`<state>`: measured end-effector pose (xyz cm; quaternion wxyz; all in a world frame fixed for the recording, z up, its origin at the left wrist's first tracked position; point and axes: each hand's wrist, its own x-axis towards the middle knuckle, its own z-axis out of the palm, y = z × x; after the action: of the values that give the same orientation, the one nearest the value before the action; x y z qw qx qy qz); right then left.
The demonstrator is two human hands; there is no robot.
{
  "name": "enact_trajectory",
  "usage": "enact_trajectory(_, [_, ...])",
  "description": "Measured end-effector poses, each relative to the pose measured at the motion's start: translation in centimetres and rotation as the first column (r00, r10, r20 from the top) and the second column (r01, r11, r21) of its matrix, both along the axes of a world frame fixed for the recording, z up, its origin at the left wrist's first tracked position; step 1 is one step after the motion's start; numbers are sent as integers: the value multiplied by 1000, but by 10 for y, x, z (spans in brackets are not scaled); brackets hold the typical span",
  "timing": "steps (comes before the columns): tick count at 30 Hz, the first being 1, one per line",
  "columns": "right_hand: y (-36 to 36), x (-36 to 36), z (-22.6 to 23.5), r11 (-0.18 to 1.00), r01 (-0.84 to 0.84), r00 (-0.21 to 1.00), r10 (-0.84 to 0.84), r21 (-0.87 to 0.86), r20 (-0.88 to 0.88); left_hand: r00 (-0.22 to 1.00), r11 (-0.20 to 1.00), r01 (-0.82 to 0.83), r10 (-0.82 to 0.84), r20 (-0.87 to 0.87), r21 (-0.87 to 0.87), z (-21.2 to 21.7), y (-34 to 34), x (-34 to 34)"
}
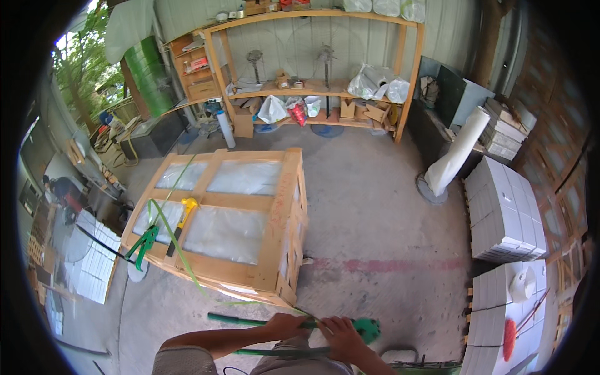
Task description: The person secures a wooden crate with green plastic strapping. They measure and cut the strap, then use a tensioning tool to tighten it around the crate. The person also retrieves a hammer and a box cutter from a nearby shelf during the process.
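Head view, 6 o'clock: the left hand [284, 326] is clenched round the upper handle of a green long-handled tool [234, 320], a smooth straight bar, while the right hand [342, 334] curls over the same tool beside its chunky, rounded head; whether those fingers also pinch the strap I cannot tell. That flat, glossy light-green strap [170, 228] drapes loosely across the crate, drops over its near edge and runs to the right hand's fingers. At 8 o'clock, close ahead of the hands, sits the boxy crate [269, 240] of pale sawn planks, its top openings showing crinkled, whitish film. Lying on top are a green hand tool [144, 247] with angular metal-looking limbs and a hammer [187, 205] with a yellow head and slim black handle. Rough grey concrete floor [375, 206] spreads beyond, crossed by a worn red band. At 4 o'clock a red-headed brush [509, 340] and a squat white roll [522, 284] rest on a flat-sided white stack [487, 322]. Between 2 and 3 o'clock leans a white wrapped column [459, 150] on a round base. Farthest, at 12 o'clock, stands a plain timber shelf [412, 81] holding crumpled plastic bags [272, 109] and cardboard boxes
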<state>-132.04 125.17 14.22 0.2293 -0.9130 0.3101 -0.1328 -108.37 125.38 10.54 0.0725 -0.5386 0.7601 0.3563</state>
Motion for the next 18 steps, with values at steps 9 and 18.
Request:
enact_trajectory(9, [62,-70,-64,441,779,450,-888,445,92,773,767,-624,577,-264,-149,-150,-44,205])
enact_trajectory(18, [267,-234,-145,-278,958,-284,-902,-66,-325,148,118,-984,958,-247,-132,-178,-140,358])
